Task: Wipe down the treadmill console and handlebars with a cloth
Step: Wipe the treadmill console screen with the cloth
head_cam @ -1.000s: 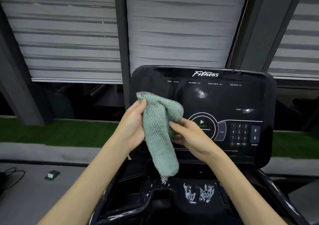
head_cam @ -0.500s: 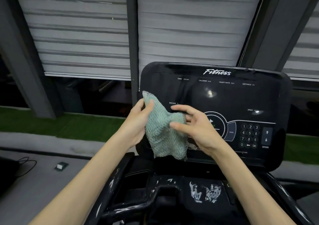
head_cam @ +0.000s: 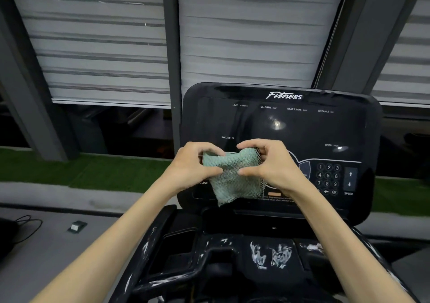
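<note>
I see my left hand point(head_cam: 195, 163) and right hand point(head_cam: 270, 163) both pinching the folded green waffle-weave cloth point(head_cam: 232, 177), held before the lower-left part of the glossy black treadmill console point(head_cam: 302, 126).

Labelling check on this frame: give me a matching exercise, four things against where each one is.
Things:
1. green cloth
2. number keypad
3. white smears
4. small box

Places:
A. on the grey ledge, far left
B. gripped by the left hand and the right hand
C. lower right of the console
D. on the tray below the console

Pairs: 1-B, 2-C, 3-D, 4-A
</note>
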Available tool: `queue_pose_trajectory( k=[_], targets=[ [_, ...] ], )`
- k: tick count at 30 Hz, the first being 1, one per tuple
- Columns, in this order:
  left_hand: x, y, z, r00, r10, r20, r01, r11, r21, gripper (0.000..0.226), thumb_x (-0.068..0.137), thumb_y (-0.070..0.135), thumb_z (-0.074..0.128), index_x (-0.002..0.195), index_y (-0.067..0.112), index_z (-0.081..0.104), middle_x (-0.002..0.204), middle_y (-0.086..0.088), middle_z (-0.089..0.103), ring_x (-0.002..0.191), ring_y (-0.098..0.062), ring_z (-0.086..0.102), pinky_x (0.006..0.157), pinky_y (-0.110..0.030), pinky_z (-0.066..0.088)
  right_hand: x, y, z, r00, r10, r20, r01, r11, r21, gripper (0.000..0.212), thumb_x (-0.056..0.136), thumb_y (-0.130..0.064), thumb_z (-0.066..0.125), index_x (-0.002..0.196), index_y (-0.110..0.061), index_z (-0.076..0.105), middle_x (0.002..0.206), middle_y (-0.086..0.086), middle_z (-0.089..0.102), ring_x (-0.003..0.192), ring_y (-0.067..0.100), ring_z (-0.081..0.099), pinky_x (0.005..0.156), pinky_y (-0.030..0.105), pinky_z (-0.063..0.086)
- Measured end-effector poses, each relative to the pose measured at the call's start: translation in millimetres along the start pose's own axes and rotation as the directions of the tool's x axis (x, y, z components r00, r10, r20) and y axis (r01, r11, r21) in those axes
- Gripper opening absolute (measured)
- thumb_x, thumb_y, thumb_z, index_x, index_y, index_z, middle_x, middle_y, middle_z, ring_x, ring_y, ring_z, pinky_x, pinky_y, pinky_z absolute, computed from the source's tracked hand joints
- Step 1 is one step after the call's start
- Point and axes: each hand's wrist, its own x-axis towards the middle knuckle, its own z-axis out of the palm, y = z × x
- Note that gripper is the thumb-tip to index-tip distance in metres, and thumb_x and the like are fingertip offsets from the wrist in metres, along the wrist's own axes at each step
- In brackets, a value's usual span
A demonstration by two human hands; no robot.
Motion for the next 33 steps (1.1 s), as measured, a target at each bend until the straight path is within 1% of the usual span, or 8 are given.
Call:
queue_pose_trajectory(
  k=[3,6,10,18,23,26,28,33],
  targets=[
    [1.3,0.4,4.1,0.999,-0.015,-0.032,0.017,0.998,0.067,0.026,0.076,0.017,0.081,0.088,0.038,0.074,0.095,0.018,0.071,0.102,-0.015,0.066,0.092,-0.045,0.054,-0.7,5.4,-3.0,1.0,0.02,-0.004,-0.02,0.986,-0.164,0.044,0.064,-0.011,0.088,0.103,-0.024,0.072,0.107,-0.009,0.069,0.105,0.009,0.061,0.096,0.03,0.048],
    [2.5,0.6,7.2,0.998,-0.007,-0.055,0.012,0.995,0.101,0.026,0.079,0.021,0.08,0.093,0.04,0.068,0.095,0.012,0.071,0.1,-0.02,0.066,0.09,-0.046,0.055,-3.6,6.8,-4.0,0.999,0.013,-0.052,-0.025,0.971,-0.236,0.021,0.07,-0.021,0.085,0.087,-0.027,0.074,0.087,-0.011,0.071,0.086,0.008,0.065,0.074,0.013,0.047],
    [3.7,1.6,8.1,0.997,-0.035,-0.072,0.043,0.993,0.114,0.024,0.084,0.025,0.077,0.098,0.033,0.06,0.096,0.001,0.073,0.09,-0.013,0.068,0.09,-0.04,0.055,-5.4,11.0,-5.5,0.998,0.039,-0.053,-0.05,0.974,-0.22,0.012,0.072,-0.029,0.084,0.076,-0.025,0.073,0.071,-0.012,0.067,0.07,0.004,0.06,0.066,0.017,0.045],
    [-1.9,4.4,3.7,0.999,0.036,-0.028,-0.031,0.984,0.174,0.008,0.092,0.034,0.066,0.088,0.027,0.068,0.081,0.005,0.069,0.076,-0.004,0.062,0.075,-0.025,0.049,-8.7,14.1,-14.1,0.977,0.117,0.176,-0.152,0.968,0.202,0.009,0.08,-0.012,0.077,0.076,-0.012,0.068,0.077,0.001,0.071,0.072,0.008,0.066,0.063,0.018,0.05],
    [-4.5,5.1,10.2,0.999,-0.036,0.005,0.036,0.999,-0.011,0.018,0.1,0.037,0.051,0.101,0.024,0.064,0.091,-0.001,0.072,0.087,-0.013,0.067,0.088,-0.043,0.053,-11.9,11.6,-8.1,0.955,0.186,0.229,-0.276,0.84,0.467,0.006,0.088,-0.006,0.065,0.088,-0.005,0.059,0.075,0.004,0.066,0.061,0.01,0.065,0.047,0.016,0.048],
    [-7.0,5.9,15.0,0.998,-0.065,0.006,0.065,0.993,-0.102,0.018,0.101,0.038,0.047,0.102,0.026,0.06,0.09,-0.023,0.068,0.073,-0.025,0.061,0.083,-0.054,0.051,-8.6,16.0,-2.4,0.955,0.234,0.182,-0.296,0.77,0.566,0.015,0.085,-0.008,0.069,0.097,-0.003,0.063,0.091,0.009,0.069,0.083,0.018,0.069,0.069,0.027,0.058],
    [-8.8,5.3,17.7,0.996,-0.086,0.0,0.084,0.978,-0.189,0.017,0.102,0.035,0.048,0.105,0.024,0.06,0.089,-0.018,0.072,0.079,-0.026,0.067,0.087,-0.054,0.051,-8.0,18.7,1.1,0.952,0.254,0.172,-0.304,0.702,0.645,0.027,0.081,-0.007,0.071,0.106,0.0,0.063,0.099,0.012,0.071,0.093,0.023,0.068,0.081,0.032,0.058],
    [-10.4,6.0,17.6,0.99,-0.141,-0.006,0.126,0.902,-0.412,0.023,0.103,0.026,0.049,0.117,0.014,0.062,0.103,-0.005,0.075,0.1,-0.018,0.07,0.1,-0.046,0.051,-17.8,20.5,8.2,0.905,0.271,0.328,-0.423,0.492,0.761,0.032,0.07,0.0,0.068,0.102,0.002,0.067,0.101,0.015,0.073,0.093,0.022,0.071,0.076,0.029,0.059]
  ],
)
